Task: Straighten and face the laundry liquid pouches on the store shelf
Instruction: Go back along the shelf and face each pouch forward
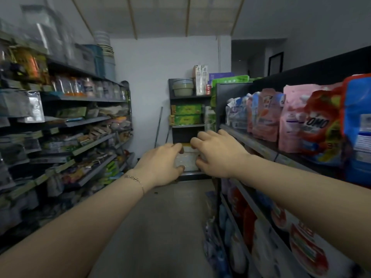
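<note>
Head view shows the laundry liquid pouches (265, 115) on the right-hand shelf (251, 141) leaning unevenly and untouched, so the facing seems hardly begun. The left hand (160, 165) and right hand (218, 155) reach down the aisle, fingers curled either side of a pale pack (185, 160); whether they grip it cannot be told.

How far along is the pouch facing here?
Done: little to credit. The pouches on the right shelf stand upright, but the far ones lean and overlap. In hand: no pouch. The left hand and right hand reach out over the aisle, fingers curled, either side of a pale pack; whether they hold it is unclear. Left: squaring that row.
</note>
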Tool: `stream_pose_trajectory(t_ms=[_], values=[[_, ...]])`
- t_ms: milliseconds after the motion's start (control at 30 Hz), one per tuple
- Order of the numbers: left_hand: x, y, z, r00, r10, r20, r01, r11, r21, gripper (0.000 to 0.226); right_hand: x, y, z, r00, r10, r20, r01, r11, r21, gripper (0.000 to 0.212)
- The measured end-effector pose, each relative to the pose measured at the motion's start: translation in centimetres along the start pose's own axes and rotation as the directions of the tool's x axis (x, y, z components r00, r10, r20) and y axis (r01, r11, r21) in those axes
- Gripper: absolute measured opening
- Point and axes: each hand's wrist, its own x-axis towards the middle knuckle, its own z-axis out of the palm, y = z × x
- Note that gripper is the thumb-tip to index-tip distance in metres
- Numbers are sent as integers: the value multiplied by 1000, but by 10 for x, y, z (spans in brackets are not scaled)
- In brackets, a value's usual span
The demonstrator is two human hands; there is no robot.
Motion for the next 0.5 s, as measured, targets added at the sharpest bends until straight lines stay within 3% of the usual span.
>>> stream_pose_trajectory(t_ms=[500], values=[[146,-170,73,997,73,-32,-74,996,-48,43,186,12,122,996,87,-8,-87,996,2,35]])
